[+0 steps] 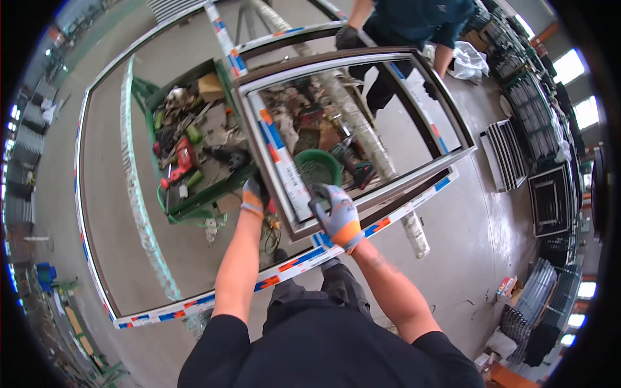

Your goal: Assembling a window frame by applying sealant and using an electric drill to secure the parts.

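Note:
I hold a small window sash frame (pixel 284 174) with a dark outer edge and white inner profile, tilted above a larger white frame (pixel 194 304). My left hand (pixel 254 195), in a grey and orange glove, grips the sash's near-left corner from beneath. My right hand (pixel 336 216), gloved the same, is closed on the sash's near rail. Across from me another person's gloved hand (pixel 349 37) holds the sash's far edge.
A green tool tray (pixel 194 207) full of tools and a green bucket (pixel 318 167) sit below the frames. Padded support bars (pixel 362 129) run under them. Stacked frames (pixel 537 116) and racks line the right side. Concrete floor lies all around.

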Demonstrator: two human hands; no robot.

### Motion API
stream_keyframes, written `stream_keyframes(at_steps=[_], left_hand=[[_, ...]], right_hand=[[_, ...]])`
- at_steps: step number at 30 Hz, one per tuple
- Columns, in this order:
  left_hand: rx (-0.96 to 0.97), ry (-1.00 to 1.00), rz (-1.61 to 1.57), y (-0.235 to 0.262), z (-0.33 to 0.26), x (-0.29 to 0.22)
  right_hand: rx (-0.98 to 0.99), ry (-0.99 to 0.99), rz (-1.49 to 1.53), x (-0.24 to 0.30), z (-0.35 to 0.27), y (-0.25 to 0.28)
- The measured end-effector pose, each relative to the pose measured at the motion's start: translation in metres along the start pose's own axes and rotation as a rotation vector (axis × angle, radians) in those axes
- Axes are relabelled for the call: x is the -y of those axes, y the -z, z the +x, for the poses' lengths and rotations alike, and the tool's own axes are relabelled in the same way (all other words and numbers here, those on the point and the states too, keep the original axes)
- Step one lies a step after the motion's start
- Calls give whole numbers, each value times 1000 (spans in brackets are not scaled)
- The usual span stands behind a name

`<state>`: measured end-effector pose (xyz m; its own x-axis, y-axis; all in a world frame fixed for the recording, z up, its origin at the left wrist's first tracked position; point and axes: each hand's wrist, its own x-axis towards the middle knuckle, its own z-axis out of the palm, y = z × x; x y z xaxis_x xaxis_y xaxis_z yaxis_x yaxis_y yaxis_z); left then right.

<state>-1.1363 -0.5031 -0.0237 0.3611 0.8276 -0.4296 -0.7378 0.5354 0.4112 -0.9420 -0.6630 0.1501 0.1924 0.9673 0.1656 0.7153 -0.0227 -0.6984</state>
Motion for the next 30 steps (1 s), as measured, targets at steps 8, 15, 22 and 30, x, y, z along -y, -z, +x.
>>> stream_keyframes(at_steps=[8, 15, 22, 30], left_hand=[[-13, -188, 192, 25, -65, -12], [40, -368, 36, -96, -141, -11], [299, -453, 78, -174, -215, -25], [465, -693, 485, -260, -296, -63]], right_hand=[[-201, -111, 255, -65, -19, 175], [-613, -361, 418, -166, -78, 268], [-540, -707, 444, -246, -185, 208], [-543, -675, 225, -214, -283, 175]])
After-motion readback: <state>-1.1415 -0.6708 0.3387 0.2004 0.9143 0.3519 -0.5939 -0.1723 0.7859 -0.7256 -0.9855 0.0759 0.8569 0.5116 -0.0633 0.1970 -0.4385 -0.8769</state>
